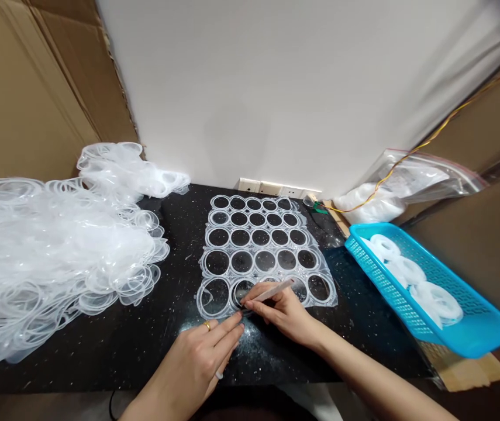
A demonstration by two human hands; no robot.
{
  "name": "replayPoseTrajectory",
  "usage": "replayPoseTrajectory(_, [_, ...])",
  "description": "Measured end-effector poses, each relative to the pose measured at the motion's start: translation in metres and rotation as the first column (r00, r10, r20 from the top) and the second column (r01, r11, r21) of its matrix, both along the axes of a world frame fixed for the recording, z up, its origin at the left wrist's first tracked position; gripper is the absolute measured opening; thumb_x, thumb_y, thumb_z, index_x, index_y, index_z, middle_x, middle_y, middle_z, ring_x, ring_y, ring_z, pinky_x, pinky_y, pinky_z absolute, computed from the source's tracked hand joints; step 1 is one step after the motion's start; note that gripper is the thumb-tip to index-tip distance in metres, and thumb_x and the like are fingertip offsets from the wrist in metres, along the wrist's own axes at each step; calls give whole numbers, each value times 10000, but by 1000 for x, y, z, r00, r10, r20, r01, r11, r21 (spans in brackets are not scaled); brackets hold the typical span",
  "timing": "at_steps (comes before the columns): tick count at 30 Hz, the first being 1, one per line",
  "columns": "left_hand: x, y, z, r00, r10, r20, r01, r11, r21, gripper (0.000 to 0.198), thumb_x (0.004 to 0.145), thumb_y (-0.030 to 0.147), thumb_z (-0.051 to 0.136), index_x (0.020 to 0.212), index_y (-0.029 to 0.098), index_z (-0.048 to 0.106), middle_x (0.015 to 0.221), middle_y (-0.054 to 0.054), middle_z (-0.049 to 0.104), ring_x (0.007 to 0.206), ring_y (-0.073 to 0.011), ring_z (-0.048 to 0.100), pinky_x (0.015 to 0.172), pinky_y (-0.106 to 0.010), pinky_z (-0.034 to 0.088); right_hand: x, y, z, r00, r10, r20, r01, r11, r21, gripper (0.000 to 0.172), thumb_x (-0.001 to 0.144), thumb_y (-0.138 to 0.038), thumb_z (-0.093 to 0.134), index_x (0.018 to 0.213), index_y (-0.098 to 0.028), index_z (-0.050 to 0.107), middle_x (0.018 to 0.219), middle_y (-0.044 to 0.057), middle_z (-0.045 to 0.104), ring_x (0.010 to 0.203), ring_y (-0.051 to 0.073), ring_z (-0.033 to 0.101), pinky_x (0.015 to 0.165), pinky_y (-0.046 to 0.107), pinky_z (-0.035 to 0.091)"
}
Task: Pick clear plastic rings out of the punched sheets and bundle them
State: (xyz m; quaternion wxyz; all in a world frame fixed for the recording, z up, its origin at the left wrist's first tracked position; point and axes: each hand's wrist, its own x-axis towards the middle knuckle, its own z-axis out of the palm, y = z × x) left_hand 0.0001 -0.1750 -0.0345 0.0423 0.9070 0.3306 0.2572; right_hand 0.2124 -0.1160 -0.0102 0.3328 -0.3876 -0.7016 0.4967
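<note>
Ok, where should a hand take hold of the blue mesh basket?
Grip the blue basket by its flared near-end rim, coming from the right: that lip stands up clear of the white plastic rings lying inside, so fingers can wrap it without touching them.

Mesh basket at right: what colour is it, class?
The mesh basket is turquoise, best seen in the head view.
</note>
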Motion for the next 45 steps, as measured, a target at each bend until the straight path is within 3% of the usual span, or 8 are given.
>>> replayPoseTrajectory(6, [2, 1, 2, 999, 10, 34, -9, 1000, -21, 341, 933, 83, 426, 1194, 140, 638, 1222, -106, 675, 967, -213, 705, 795, -324, 606, 4, -4, -2, 984, 78, 158, -120, 953, 280, 224, 964, -288, 516, 957, -169, 704, 909, 79, 700, 809, 157, 660, 743, 270, 537])
replayPoseTrajectory(13, [0, 0, -1, 999, 19, 50, -16, 998, -57, 316, 933, 100, 449, 1177, 141, 646, 1195, -106, 689, 976, -228, 708, 823, -349, 607, 7, -7, -7, 824, -76, 561, -405, 615, 677, 274, 961, -154, 455, 1187, -129, 608, 1115, 165, 683, 846, 195, 691, 684, 287, 550])
replayPoseTrajectory(15, [-1, 0, -2, 998, 14, 53, -11, 998, -63, 323, 929, 89, 444, 1176, 146, 646, 1219, -103, 678, 1003, -228, 703, 837, -349, 603, 7, 3, -4, 816, -131, 563, -395, 584, 709, 273, 951, -128, 455, 1175, -120, 611, 1094, 161, 690, 825, 190, 694, 669, 277, 548])
replayPoseTrajectory(25, [-2, 0, 3, 992, 12, 123, -2, 997, -81, 339, 926, 93, 463, 1196, 180, 649, 1220, -95, 680, 1026, -208, 699, 848, -297, 591, 43, 96, 57, 858, -506, 86, 221, 517, 827, 234, 950, -227, 486, 1014, -187, 708, 1013, 95, 723, 893, 191, 684, 785, 314, 538])
replayPoseTrajectory(29, [0, 1, 7, 976, -7, 218, 29, 995, -98, 254, 946, 147, 509, 1133, 198, 673, 1120, -64, 726, 999, -188, 707, 850, -265, 581, 52, 92, 56, 845, -525, -98, 483, 672, 561, 241, 889, -354, 590, 915, -157, 727, 734, 63, 705, 617, 167, 628, 523, 259, 484])
replayPoseTrajectory(33, [10, 8, 22, 896, 124, 427, -68, 987, -145, 238, 930, 229, 597, 1165, 235, 640, 1005, -31, 725, 886, -152, 702, 776, -235, 573, 40, 54, 42, 943, -309, -128, 317, 947, 49, 316, 812, -425, 681, 865, -116, 724, 581, 21, 634, 356, 53, 361, 335, 193, 252])
replayPoseTrajectory(38, [27, 37, 38, 841, 325, 433, -214, 934, -285, 639, 830, 291, 714, 1409, 252, 447, 1330, -101, 561, 1208, -251, 551, 1004, -422, 475, 24, 16, 35, 964, -107, -245, 38, 961, -273, 311, 758, -432, 741, 856, -137, 737, 660, 21, 671, 342, 23, 362, 319, 169, 217])
replayPoseTrajectory(45, [33, 61, 44, 863, 183, 471, 70, 879, -471, 213, 920, 207, 567, 1059, 210, 728, 902, -28, 747, 802, -165, 700, 736, -260, 555, 39, 13, 35, 967, 4, -256, -70, 965, -251, 286, 791, -401, 729, 902, -138, 753, 677, 17, 662, 417, 46, 457, 393, 176, 328])
